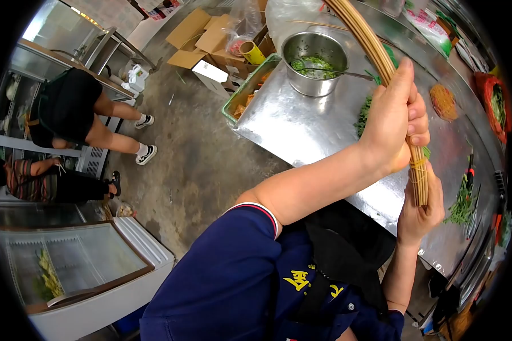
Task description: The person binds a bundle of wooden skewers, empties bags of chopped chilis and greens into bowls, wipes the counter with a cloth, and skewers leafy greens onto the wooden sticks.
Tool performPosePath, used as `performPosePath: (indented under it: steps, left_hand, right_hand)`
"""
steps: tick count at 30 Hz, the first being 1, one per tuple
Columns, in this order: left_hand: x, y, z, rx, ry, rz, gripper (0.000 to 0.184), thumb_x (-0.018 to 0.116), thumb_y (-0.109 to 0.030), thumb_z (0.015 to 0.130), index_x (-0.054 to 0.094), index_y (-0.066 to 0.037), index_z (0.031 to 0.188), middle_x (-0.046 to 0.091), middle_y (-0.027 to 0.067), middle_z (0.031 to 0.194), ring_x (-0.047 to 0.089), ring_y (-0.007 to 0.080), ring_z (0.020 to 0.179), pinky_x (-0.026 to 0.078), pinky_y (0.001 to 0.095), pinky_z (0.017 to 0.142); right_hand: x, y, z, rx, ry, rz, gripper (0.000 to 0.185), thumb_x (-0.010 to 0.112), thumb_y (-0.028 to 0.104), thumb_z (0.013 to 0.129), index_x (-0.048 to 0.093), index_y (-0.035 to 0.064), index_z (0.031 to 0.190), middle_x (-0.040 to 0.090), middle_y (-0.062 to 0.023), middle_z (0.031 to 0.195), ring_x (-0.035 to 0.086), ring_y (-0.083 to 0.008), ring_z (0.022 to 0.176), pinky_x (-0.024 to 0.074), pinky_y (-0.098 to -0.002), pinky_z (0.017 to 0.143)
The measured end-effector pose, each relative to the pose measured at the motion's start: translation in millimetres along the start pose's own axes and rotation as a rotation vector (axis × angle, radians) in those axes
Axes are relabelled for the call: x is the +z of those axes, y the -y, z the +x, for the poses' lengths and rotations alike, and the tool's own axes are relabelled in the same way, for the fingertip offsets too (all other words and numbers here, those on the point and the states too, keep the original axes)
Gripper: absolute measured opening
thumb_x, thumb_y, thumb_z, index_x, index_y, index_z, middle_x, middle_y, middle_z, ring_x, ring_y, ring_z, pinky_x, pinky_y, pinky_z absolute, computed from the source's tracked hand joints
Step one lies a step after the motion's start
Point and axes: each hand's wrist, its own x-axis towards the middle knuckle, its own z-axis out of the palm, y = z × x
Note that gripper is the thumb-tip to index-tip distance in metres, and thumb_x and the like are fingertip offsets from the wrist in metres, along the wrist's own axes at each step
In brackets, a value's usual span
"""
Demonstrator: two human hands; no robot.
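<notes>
Both my hands on the bundle of sticks (374, 51)
My left hand (388, 119) was wrapped around it partway along and my right hand (418, 220) held its lower end, just by the yellow band (418, 165), all above the bench (279, 120). To do it well, I judged, the grip had to be firm at both places and the ends even, so no stick slipped; the top lay out of view.

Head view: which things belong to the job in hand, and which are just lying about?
Job in hand, judging by contact:
- sticks, gripped in the left hand
- band around them, by the right hand

Apparently just lying about:
- metal pot
- loose greens
- cardboard boxes
- red bag
</notes>
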Motion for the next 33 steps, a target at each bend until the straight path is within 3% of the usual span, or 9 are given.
performPosePath:
  steps: [4, 7, 9, 14, 15, 19, 24, 27, 33]
  left_hand:
    - [-7.3, 3.9, -0.4, -0.236, -0.069, -0.098, 0.04, 0.042, -0.045, 0.089, 0.031, -0.015, 0.064, 0.029, -0.0045, 0.052, 0.026, 0.0059, 0.04, 0.024, 0.0202, 0.038]
    - [-12.1, 6.4, -8.0, -0.273, -0.023, 0.161, 0.041, 0.043, -0.046, 0.088, 0.036, -0.013, 0.065, 0.036, -0.0032, 0.053, 0.031, 0.0065, 0.04, 0.029, 0.0215, 0.038]
    - [-12.0, 26.9, -13.5, -0.087, -0.018, 0.505, 0.043, 0.044, -0.048, 0.087, 0.039, -0.011, 0.065, 0.041, -0.0018, 0.055, 0.035, 0.007, 0.041, 0.032, 0.0227, 0.039]
    - [-22.3, 39.9, -19.7, 0.201, 0.176, 0.773, 0.033, 0.05, -0.037, 0.087, 0.046, -0.008, 0.072, 0.05, 0.0017, 0.065, 0.05, 0.0094, 0.062, 0.04, 0.0237, 0.057]
    - [-19.1, 30.0, -16.2, 0.212, 0.159, 0.69, 0.031, 0.051, -0.036, 0.086, 0.047, -0.008, 0.074, 0.051, 0.002, 0.066, 0.05, 0.0099, 0.061, 0.041, 0.0246, 0.058]
    - [-20.2, -25.9, 0.7, 0.367, -0.018, 0.474, 0.03, 0.051, -0.032, 0.087, 0.05, -0.007, 0.07, 0.054, 0.0047, 0.066, 0.053, 0.0135, 0.061, 0.045, 0.0292, 0.065]
    - [-43.4, 25.3, -6.5, 0.189, 0.003, 0.58, 0.045, 0.042, -0.043, 0.089, 0.048, -0.007, 0.063, 0.051, 0.0042, 0.064, 0.047, 0.0133, 0.064, 0.038, 0.0262, 0.064]
    - [-48.3, 73.9, -32.6, -0.197, 0.066, 0.734, 0.049, 0.042, -0.049, 0.087, 0.047, -0.006, 0.064, 0.048, 0.0021, 0.064, 0.045, 0.0084, 0.061, 0.039, 0.0248, 0.057]
    - [-83.4, 74.8, -40.9, -0.353, 0.295, 0.964, 0.037, 0.054, -0.036, 0.086, 0.054, 0.002, 0.086, 0.054, 0.0046, 0.074, 0.05, 0.0102, 0.07, 0.042, 0.0258, 0.064]
  right_hand:
    - [-6.8, -19.9, -18.8, 0.438, -0.111, 0.492, 0.023, 0.052, -0.004, 0.08, 0.059, -0.0018, 0.102, 0.062, -0.0104, 0.091, 0.054, -0.0105, 0.065, 0.0429, -0.0206, 0.058]
    - [-24.7, -29.4, -7.1, 0.606, -0.085, 0.826, 0.033, 0.047, 0.009, 0.087, 0.045, -0.0031, 0.118, 0.052, -0.0141, 0.113, 0.053, -0.0134, 0.088, 0.0423, -0.025, 0.076]
    - [-30.7, -35.0, -22.4, 0.513, 0.325, 0.885, 0.045, 0.049, 0.021, 0.088, 0.037, -0.0036, 0.124, 0.045, -0.015, 0.12, 0.048, -0.0181, 0.102, 0.0372, -0.0305, 0.089]
    - [-26.3, -19.5, -52.0, 0.774, 0.377, 0.71, 0.037, 0.05, 0.026, 0.087, 0.043, -0.0014, 0.111, 0.05, -0.0007, 0.075, 0.045, -0.0054, 0.061, 0.0351, -0.0169, 0.054]
    - [-30.0, -19.7, -56.6, 0.782, 0.388, 0.739, 0.029, 0.049, 0.025, 0.087, 0.046, 0.0002, 0.102, 0.039, 0.0048, 0.061, 0.032, -0.0021, 0.048, 0.0236, -0.0164, 0.043]
    - [-79.3, -53.1, -96.5, 0.965, 0.792, 0.726, 0.038, 0.06, 0.03, 0.08, 0.049, -0.0005, 0.099, 0.05, -0.0007, 0.065, 0.047, -0.0061, 0.053, 0.037, -0.0167, 0.048]
    - [-78.3, -43.7, -91.5, 0.873, 0.756, 1.01, 0.056, 0.066, 0.037, 0.074, 0.045, -0.0031, 0.106, 0.057, -0.0105, 0.069, 0.055, -0.0147, 0.053, 0.0442, -0.0211, 0.047]
    - [-62.5, -32.3, -57.8, 1.035, 0.683, 1.081, 0.051, 0.062, 0.035, 0.078, 0.043, -0.0029, 0.107, 0.056, -0.0108, 0.068, 0.053, -0.0149, 0.048, 0.0424, -0.0224, 0.043]
    - [-58.9, -41.7, -69.1, 1.297, 0.562, 1.406, 0.025, 0.043, 0.025, 0.091, 0.041, 0.0037, 0.105, 0.042, -0.0052, 0.056, 0.032, -0.0075, 0.032, 0.0281, -0.0188, 0.03]
